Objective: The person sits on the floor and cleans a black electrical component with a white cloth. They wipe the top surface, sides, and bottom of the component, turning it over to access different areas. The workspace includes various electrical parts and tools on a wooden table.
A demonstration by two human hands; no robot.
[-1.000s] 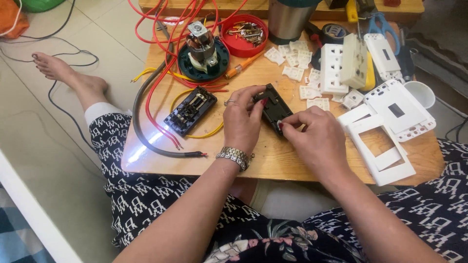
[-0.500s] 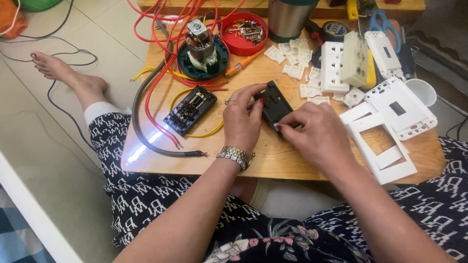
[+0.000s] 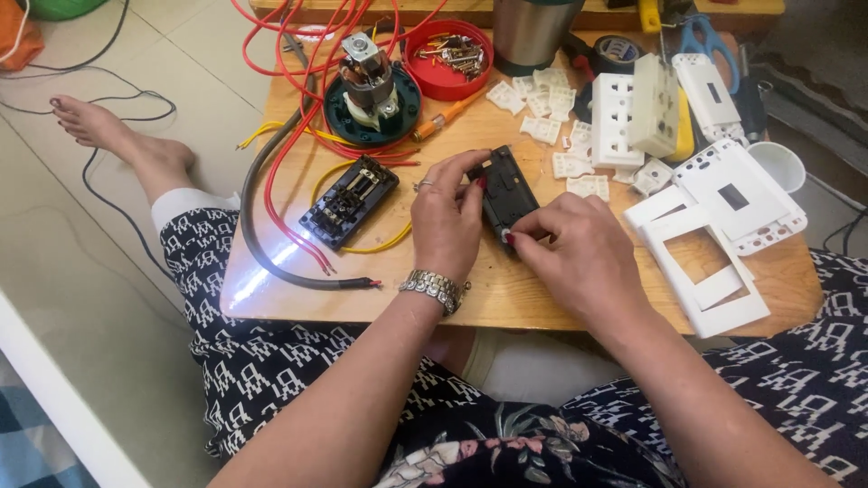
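on the wooden tabletop (image 3: 542, 303), taking the black socket module (image 3: 508, 190) near its middle as the landmark and going left to right. far left of it, a thick grey cable (image 3: 262, 208) curves along the tabletop edge, with red wires (image 3: 289, 154) running beside it. nearer, still left of the module, a second black switch block (image 3: 350, 201) lies flat with its terminals up, over a yellow wire (image 3: 375, 246). up and left of the module, a motor core stands on a dark green round base (image 3: 372, 95); a red lid of small metal parts (image 3: 450, 56) sits just beside that.

left hand (image 3: 445, 226): its grip is closed around the module's left edge, thumb and fingers pinching it, module tilted up off the wood. right hand (image 3: 565, 248): fingertips pressed together at the module's lower end, seemingly on a very small piece; whether anything sits between them, cannot tell.

right of the module: scattered small white clips (image 3: 551, 113), a white multi-socket block (image 3: 624, 122), then white faceplates (image 3: 714, 235) and open frames near the right edge.

handling, as a judgement: the module looks like rigid moulded plastic, light, not slippery, though thin tabs could snap. best held by the long side walls, away from the exposed contacts.
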